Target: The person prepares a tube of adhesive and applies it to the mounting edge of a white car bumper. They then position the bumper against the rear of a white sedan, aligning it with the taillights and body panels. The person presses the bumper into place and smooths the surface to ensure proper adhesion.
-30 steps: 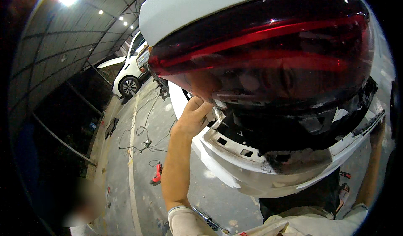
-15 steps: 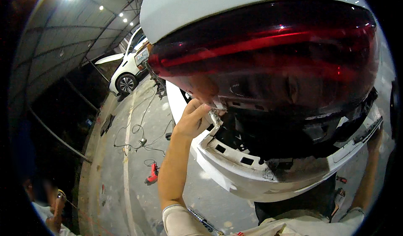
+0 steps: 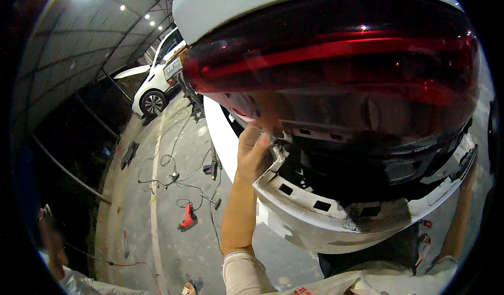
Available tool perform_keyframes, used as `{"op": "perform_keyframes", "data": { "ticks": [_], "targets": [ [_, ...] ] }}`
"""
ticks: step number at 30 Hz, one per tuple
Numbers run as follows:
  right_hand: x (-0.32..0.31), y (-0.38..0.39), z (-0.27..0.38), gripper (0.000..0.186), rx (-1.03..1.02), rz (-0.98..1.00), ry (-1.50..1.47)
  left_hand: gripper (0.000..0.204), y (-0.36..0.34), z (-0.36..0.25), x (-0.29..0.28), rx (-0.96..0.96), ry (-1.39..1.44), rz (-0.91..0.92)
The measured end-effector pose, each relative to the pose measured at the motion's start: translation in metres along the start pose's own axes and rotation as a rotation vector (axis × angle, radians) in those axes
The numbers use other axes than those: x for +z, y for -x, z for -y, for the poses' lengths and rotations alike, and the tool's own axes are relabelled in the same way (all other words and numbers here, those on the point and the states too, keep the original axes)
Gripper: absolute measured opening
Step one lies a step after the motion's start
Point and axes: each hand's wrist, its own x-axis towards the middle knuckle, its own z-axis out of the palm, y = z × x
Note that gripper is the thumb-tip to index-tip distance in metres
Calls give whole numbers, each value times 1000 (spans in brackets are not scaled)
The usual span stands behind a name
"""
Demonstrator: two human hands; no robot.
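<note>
A white car bumper (image 3: 315, 224) with rectangular slots along its upper lip hangs partly apart from the car, under the large dark red tail light (image 3: 336, 59). My left hand (image 3: 254, 147) grips the bumper's left upper corner just below the light, thumb up and fingers curled behind. At the bumper's far right end is my right hand (image 3: 473, 170), dim near the picture's rim, its fingers hidden by the edge. Between lamp and bumper lies a dark gap (image 3: 325, 174) where the inside cannot be made out.
Left on the grey floor lie a red power tool (image 3: 188, 217), a black tool with a yellow tip (image 3: 210, 169) and loose cables (image 3: 168, 161). A white car (image 3: 155, 93) stands farther back. Another person's arm (image 3: 52, 242) shows at lower left.
My left hand and forearm have shifted right along with the bumper's left corner. The view has moved slightly, and the other person at lower left has changed posture.
</note>
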Motion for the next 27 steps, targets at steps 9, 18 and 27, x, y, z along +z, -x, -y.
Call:
{"op": "perform_keyframes", "data": {
  "ticks": [9, 18, 27],
  "targets": [
    [-50, -13, -19, 36, 79, 55, -84, 29, -63, -100, 12, -325, -1239, 779],
    [-100, -46, -20, 48, 199, 319, -172, 38, 1, -13, -17, -284, -308, 84],
    [-2, -19, -17, 59, 208, -103, -255, 36, 4, 9, 4, 124, -64, -124]
  ]
}}
